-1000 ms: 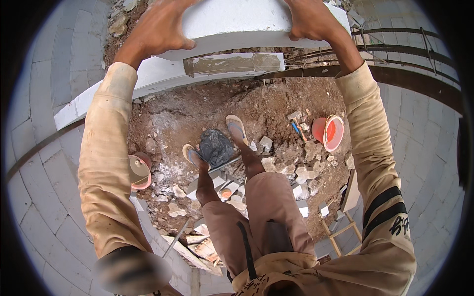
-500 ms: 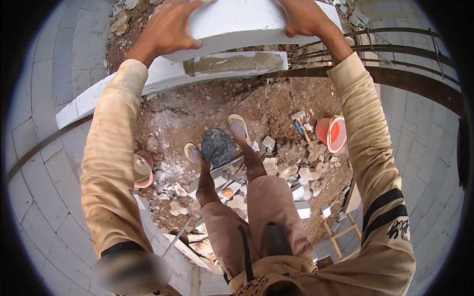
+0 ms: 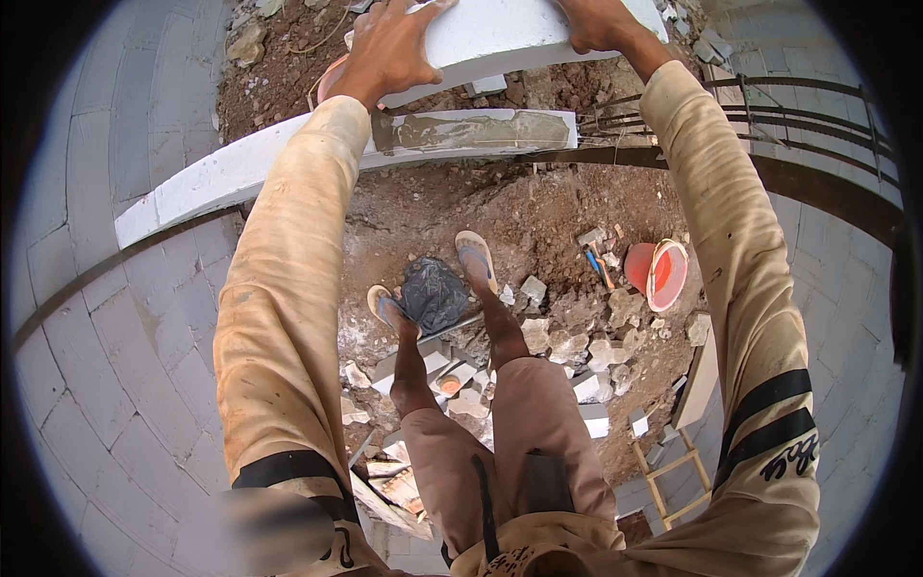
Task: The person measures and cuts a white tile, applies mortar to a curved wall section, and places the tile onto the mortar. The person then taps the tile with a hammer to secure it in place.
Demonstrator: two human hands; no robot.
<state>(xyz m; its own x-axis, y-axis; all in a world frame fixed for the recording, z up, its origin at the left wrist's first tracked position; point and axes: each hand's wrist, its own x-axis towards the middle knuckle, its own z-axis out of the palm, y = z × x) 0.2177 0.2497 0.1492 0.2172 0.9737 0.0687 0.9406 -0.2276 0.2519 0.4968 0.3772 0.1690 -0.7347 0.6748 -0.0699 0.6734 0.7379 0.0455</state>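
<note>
Bare hands gripped a long, smooth white masonry block [image 3: 505,40] from either side at a building site, the left hand [image 3: 386,60] with its thumb spread against the near face and the right hand [image 3: 604,24] with its thumb at the same face's right part. Most of the right hand's fingers lay beyond the upper edge of view. The block hung or rested just past a curved course of white blocks topped partly with wet grey mortar [image 3: 481,132]; whether it touched anything underneath could not be told. To the right, thin dark steel reinforcing bars [image 3: 803,88] ran above a curved brown band [image 3: 817,190]. Below, on reddish-brown soil [image 3: 404,207], the person stood in pale sandals with blue straps [image 3: 475,256], a crumpled black plastic bag [image 3: 433,293] between the feet. Near a red plastic bucket [image 3: 657,274] lay a hammer with a blue-and-orange handle [image 3: 598,263], while broken pale stone rubble [image 3: 569,344] surrounded the legs and a light wooden ladder-like frame [image 3: 656,488] leaned toward the lower right.
</note>
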